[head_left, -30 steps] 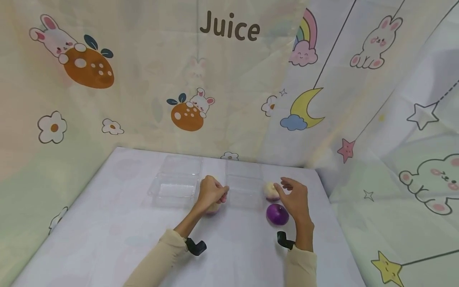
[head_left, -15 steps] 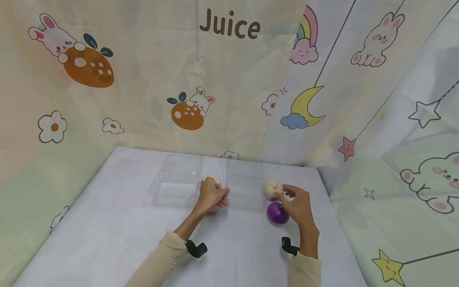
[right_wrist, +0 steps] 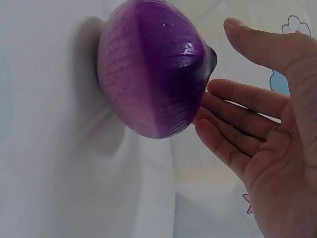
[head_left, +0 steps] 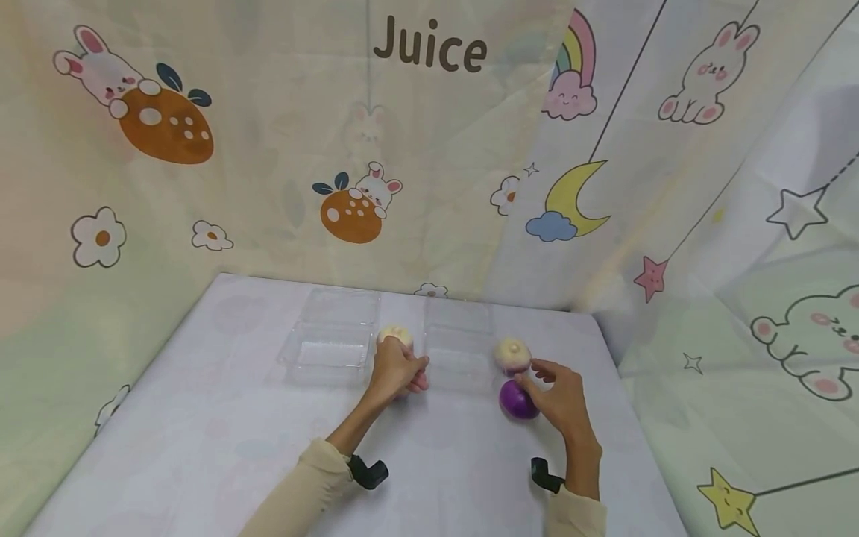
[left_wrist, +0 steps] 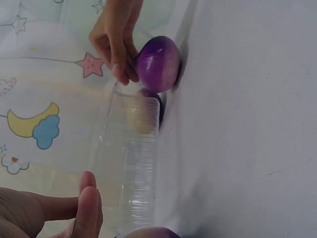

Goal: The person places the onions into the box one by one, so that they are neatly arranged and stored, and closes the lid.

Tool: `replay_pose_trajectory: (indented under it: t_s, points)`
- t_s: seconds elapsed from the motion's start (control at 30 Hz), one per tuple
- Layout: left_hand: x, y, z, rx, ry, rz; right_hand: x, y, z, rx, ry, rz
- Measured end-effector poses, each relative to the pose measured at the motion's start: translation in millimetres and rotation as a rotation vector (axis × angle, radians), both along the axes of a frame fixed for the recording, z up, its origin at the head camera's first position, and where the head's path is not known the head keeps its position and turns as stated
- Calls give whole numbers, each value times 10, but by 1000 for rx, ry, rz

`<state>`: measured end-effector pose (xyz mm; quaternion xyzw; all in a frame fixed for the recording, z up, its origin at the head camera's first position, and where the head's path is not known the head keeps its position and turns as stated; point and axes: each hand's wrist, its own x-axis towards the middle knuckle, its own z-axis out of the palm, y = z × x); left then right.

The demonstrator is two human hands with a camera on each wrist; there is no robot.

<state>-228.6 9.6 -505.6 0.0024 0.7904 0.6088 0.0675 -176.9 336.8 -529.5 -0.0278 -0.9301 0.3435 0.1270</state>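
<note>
Over a purple onion hovers my right hand, its fingers spread and relaxed; the right wrist view shows the palm beside the onion's dark tip, nothing gripped. Behind that onion sits a cream-topped round thing with a purple base, like an onion. My left hand is held above a similar cream-topped thing, which it partly hides. In the left wrist view, the fingers and thumb lie close together with nothing seen between them; that thing's rim shows at the bottom edge.
Two clear plastic boxes with raised lids, a left box and a right box, stand at the back of the white table. A patterned cloth hangs behind and at the sides.
My right hand has drawn back from the cream-topped thing toward the purple onion. The left hand has shifted slightly nearer to me, showing more of the thing under it.
</note>
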Motion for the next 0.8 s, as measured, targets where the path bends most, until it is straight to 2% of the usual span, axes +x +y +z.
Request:
replay_pose_trajectory:
  t_s: [0.27,0.53,0.8]
  points:
    - [24,-10,-62,-5,35,-24,41,21,-36,11,-8,18]
    - [59,-9,-84,16,10,-40,100,26,-34,17,-41,33]
    - [83,5,-122,22,6,-29,127,68,-78,16,-93,55]
